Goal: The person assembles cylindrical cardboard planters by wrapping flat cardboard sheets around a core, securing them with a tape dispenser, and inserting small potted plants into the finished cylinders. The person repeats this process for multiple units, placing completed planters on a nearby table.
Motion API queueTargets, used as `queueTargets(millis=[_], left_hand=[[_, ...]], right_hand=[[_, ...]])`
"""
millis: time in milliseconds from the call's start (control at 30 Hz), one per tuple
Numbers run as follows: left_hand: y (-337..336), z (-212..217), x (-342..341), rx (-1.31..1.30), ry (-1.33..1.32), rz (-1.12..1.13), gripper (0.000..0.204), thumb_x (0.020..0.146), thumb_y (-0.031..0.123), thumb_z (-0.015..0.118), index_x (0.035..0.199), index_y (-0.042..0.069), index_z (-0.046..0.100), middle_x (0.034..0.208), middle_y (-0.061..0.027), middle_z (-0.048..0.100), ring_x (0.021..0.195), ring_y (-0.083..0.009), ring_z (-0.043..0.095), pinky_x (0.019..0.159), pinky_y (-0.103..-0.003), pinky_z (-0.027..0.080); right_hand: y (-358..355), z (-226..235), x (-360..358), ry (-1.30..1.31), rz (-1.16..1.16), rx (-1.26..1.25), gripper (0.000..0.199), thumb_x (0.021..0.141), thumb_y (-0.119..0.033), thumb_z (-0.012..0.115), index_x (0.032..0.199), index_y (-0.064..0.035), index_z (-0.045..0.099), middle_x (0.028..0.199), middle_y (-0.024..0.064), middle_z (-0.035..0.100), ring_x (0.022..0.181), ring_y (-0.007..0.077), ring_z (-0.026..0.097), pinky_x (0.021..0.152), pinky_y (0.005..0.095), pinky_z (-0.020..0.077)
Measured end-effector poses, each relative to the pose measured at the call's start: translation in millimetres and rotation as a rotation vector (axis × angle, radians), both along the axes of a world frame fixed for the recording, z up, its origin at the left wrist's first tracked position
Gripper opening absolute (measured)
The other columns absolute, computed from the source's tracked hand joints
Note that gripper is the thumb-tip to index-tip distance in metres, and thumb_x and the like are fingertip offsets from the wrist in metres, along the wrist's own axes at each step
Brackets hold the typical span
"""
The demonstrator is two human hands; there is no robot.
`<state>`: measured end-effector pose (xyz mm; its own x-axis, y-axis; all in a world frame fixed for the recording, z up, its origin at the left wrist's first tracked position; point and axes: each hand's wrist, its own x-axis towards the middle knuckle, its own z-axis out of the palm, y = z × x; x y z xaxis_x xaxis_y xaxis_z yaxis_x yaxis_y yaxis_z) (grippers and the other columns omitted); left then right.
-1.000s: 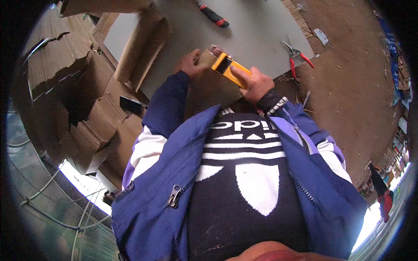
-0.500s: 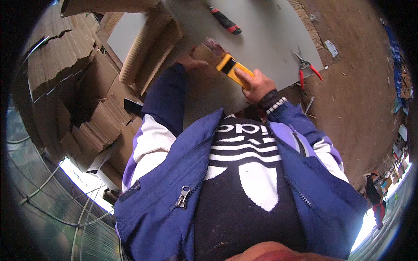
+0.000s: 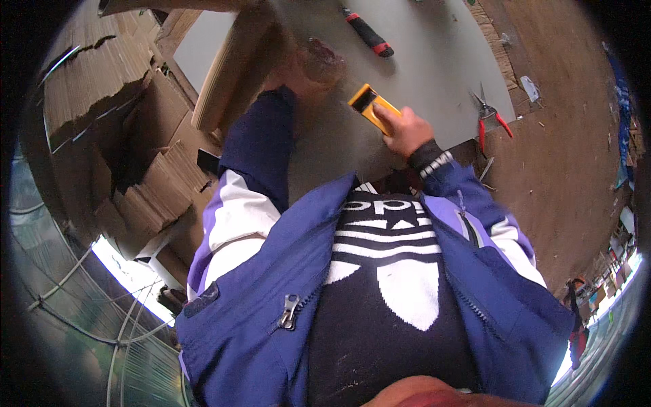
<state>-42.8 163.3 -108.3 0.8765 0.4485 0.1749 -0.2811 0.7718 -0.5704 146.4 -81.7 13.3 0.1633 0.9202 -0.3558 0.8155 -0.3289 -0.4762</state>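
My left hand (image 3: 290,73) is smeared by motion, reaching over the grey work surface (image 3: 434,74) beside a tan cardboard piece. It is closed on a blurred brownish, rounded thing (image 3: 323,62) with a dark red end; its exact kind cannot be made out. My right hand (image 3: 410,133) grips a yellow handheld tool (image 3: 374,110) with a black panel near its far end. A gap separates this tool from the brownish thing. Beyond them lies a tool with a black and red handle (image 3: 368,34). Red-handled pruning shears (image 3: 489,117) lie with open blades at the surface's right edge.
Folded cardboard (image 3: 234,74) stands upright by my left forearm. Stacks of cardboard (image 3: 98,74) fill the left side, and more sheets (image 3: 159,186) lie lower down. Brown floor (image 3: 563,156) stretches to the right, with a white scrap (image 3: 531,89) on it.
My left hand and the brownish thing have moved away to the far left, apart from the yellow tool. The right hand keeps its grip. The whole view has shifted slightly.
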Motion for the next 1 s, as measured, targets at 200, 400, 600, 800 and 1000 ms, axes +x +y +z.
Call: queueTargets(millis=[200, 400, 600, 800, 1000], left_hand=[[53.3, -62.2, -7.3, 1.114, 0.444, -0.006, 0.073, 0.083, 0.061, 0.066, 0.13, 0.005, 0.057, 0.129, -0.0169, 0.062, 0.123, -0.0361, 0.056, 0.106, -0.047, 0.045], [-42.6, -29.4, -37.8, 2.023, 1.292, -0.713, 0.077, 0.067, 0.043, 0.088, 0.128, 0.005, 0.059, 0.123, -0.0148, 0.065, 0.118, -0.0289, 0.06, 0.1, -0.039, 0.047], [-63.9, 56.4, -53.5, 1.937, 1.86, -0.488, 0.098, 0.063, 0.048, 0.088, 0.141, 0.003, 0.049, 0.143, -0.0222, 0.048, 0.131, -0.0341, 0.05, 0.107, -0.042, 0.045], [-85.1, 81.8, -15.2, 2.465, 2.228, -0.657, 0.115, 0.064, 0.056, 0.084, 0.153, 0.007, 0.029, 0.149, -0.0217, 0.041, 0.136, -0.0378, 0.044, 0.11, -0.042, 0.042], [-87.6, 67.9, -22.9, 2.338, 2.299, -0.39, 0.114, 0.059, 0.05, 0.089, 0.15, 0.008, 0.035, 0.144, -0.0192, 0.05, 0.135, -0.0329, 0.047, 0.111, -0.04, 0.041]], right_hand=[[43.9, -24.0, -1.8, 0.012, -0.02, 0.158, 0.045, 0.078, -0.021, 0.069, 0.122, -0.0306, 0.065, 0.086, 0.0152, 0.06, 0.071, 0.0346, 0.068, 0.06, 0.0452, 0.0552], [-71.2, -11.1, 30.6, 0.003, 0.114, 0.195, 0.065, 0.073, -0.015, 0.076, 0.132, -0.0371, 0.06, 0.08, 0.0108, 0.053, 0.068, 0.031, 0.063, 0.057, 0.0433, 0.052], [-54.0, -18.5, 14.3, 0.065, 0.07, 0.404, 0.054, 0.08, -0.02, 0.073, 0.13, -0.0356, 0.061, 0.079, 0.0109, 0.052, 0.063, 0.0314, 0.061, 0.054, 0.0448, 0.0504], [16.7, 44.4, -10.2, 0.06, 0.124, 0.32, 0.048, 0.08, -0.021, 0.073, 0.126, -0.0305, 0.063, 0.084, 0.0137, 0.057, 0.065, 0.0309, 0.064, 0.055, 0.0413, 0.0542], [-51.8, 76.5, 37.1, 0.085, 0.117, 0.181, 0.052, 0.075, -0.019, 0.077, 0.124, -0.0323, 0.064, 0.08, 0.0112, 0.055, 0.064, 0.0311, 0.064, 0.055, 0.0427, 0.0532]])
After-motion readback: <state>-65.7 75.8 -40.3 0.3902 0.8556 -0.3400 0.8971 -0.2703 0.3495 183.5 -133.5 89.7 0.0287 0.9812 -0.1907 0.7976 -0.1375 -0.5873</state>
